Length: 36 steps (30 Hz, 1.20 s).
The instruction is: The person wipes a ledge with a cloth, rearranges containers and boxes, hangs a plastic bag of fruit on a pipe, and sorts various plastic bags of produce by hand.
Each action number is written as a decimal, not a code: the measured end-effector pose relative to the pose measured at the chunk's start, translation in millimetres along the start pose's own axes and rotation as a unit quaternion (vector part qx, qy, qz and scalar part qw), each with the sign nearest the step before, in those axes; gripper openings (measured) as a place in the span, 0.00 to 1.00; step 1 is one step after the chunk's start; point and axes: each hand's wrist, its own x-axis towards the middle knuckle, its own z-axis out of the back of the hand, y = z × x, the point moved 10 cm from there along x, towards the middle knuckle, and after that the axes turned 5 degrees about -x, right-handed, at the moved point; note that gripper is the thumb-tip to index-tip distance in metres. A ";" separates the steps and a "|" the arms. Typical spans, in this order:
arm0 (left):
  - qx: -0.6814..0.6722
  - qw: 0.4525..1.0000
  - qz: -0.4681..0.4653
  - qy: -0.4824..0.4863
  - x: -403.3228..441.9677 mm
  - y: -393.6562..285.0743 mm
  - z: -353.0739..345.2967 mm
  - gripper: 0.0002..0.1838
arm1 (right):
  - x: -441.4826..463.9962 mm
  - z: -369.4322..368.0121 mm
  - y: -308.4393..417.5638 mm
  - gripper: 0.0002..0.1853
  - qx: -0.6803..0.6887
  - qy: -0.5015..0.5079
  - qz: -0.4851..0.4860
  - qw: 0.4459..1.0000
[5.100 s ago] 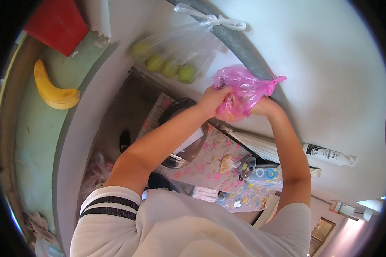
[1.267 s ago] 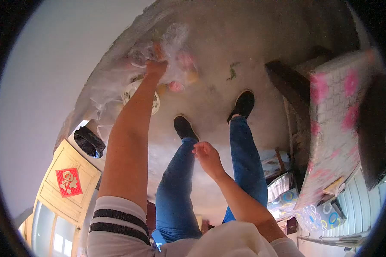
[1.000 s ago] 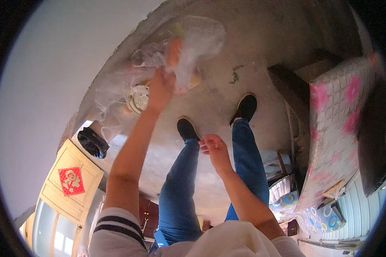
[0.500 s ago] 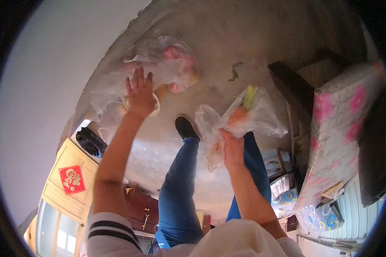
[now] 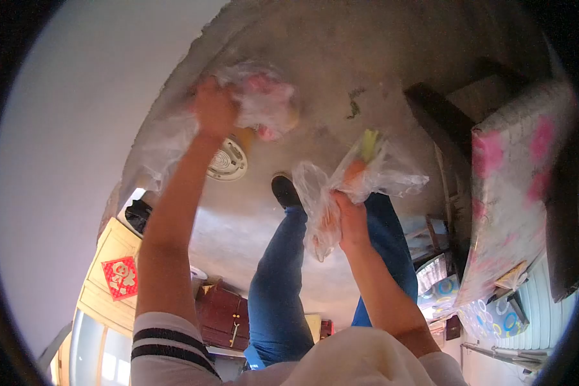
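My left hand (image 5: 215, 108) reaches forward, fingers curled on the near edge of a clear plastic bag (image 5: 273, 106) with pink and red contents. Motion blurs these fingers. Below that wrist is a round white object (image 5: 229, 161) with a ringed, slotted top, partly covered by my forearm. My right hand (image 5: 352, 222) is closed around the gathered part of another clear plastic bag (image 5: 400, 172). Something orange (image 5: 354, 172), perhaps a carrot, and a pale green stalk (image 5: 369, 145) show through it. The loose end of this bag hangs toward me.
More clear plastic (image 5: 164, 145) lies left of my forearm. Green scraps (image 5: 354, 103) are on the concrete floor (image 5: 315, 58). To the right stands dark furniture with a floral cover (image 5: 514, 174). My shoe (image 5: 284, 190) is between my hands. A pale cabinet (image 5: 109, 273) stands lower left.
My left hand has moved forward off the round white object to the bag with pink contents, its spread fingers now curled. My right hand keeps its bag in nearly the same place.
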 end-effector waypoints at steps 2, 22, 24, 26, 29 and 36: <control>-0.103 0.993 -0.052 -0.022 -28.8 -65.1 75.9 0.17 | -5.5 -5.2 -1.9 0.23 -0.015 0.005 -0.009 1.000; -0.476 0.878 -0.029 0.030 -168.8 -176.3 272.1 0.08 | -201.2 145.0 13.3 0.21 0.076 0.005 0.074 0.994; -0.477 0.878 -0.027 0.027 -176.0 -191.0 315.4 0.08 | -236.2 187.6 57.9 0.20 0.038 -0.094 0.108 0.989; -0.500 0.861 -0.079 0.042 -176.1 -216.9 361.5 0.08 | -254.3 234.2 99.1 0.19 0.016 -0.188 0.142 0.972; -0.553 0.808 -0.183 0.083 -184.6 -251.3 430.4 0.06 | -241.7 307.7 150.4 0.20 0.068 -0.244 0.226 0.940; -0.682 0.721 -0.086 0.089 -202.6 -254.6 521.9 0.08 | -137.6 435.6 228.6 0.31 -0.108 -0.374 0.167 0.906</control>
